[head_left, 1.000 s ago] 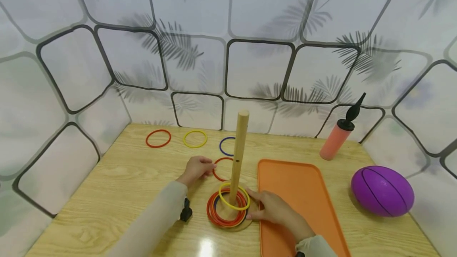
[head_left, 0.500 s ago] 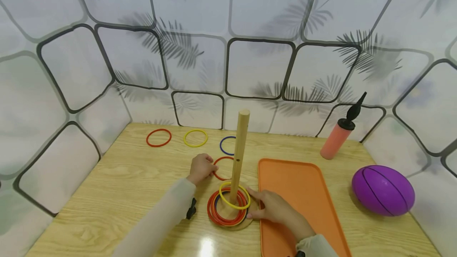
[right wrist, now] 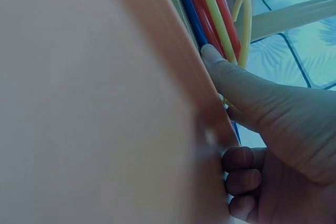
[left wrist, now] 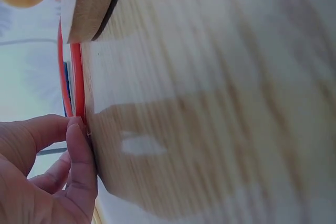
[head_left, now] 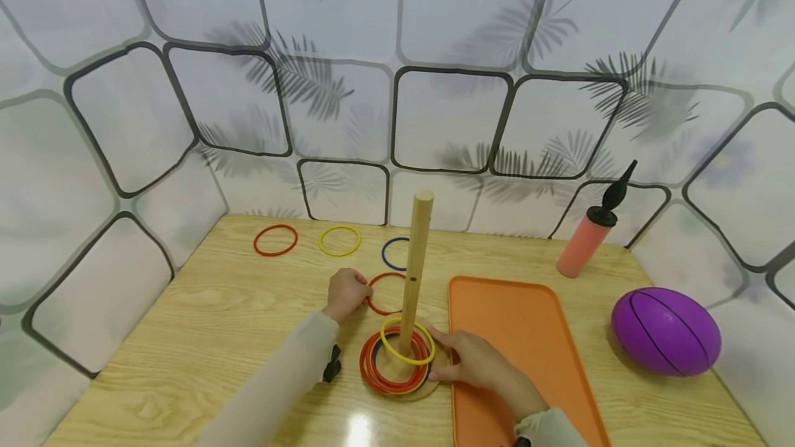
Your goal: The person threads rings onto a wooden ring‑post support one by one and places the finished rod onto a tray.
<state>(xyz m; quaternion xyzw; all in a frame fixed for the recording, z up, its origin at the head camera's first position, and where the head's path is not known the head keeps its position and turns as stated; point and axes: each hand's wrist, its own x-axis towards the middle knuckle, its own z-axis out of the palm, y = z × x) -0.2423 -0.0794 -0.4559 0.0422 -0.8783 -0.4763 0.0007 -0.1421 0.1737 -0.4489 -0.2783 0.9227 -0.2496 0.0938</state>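
My left hand pinches the left edge of a red ring low over the table, thumb against forefinger; in the left wrist view both fingertips meet on the red ring. Close by stands a wooden peg on a round base. Several red, blue and yellow rings lie stacked around its foot, and a yellow ring sits tilted on top. My right hand rests at the stack's right side, thumb and forefinger spread. Its thumb touches a blue ring in the right wrist view.
An orange tray lies under the right hand. Farther back are a red ring, a yellow ring and a blue ring. A pink hand pump and a purple ball stand at the right.
My left hand has moved a little right and closed its fingertips on the red ring, which has shifted slightly left. The right hand and the stack have stayed put.
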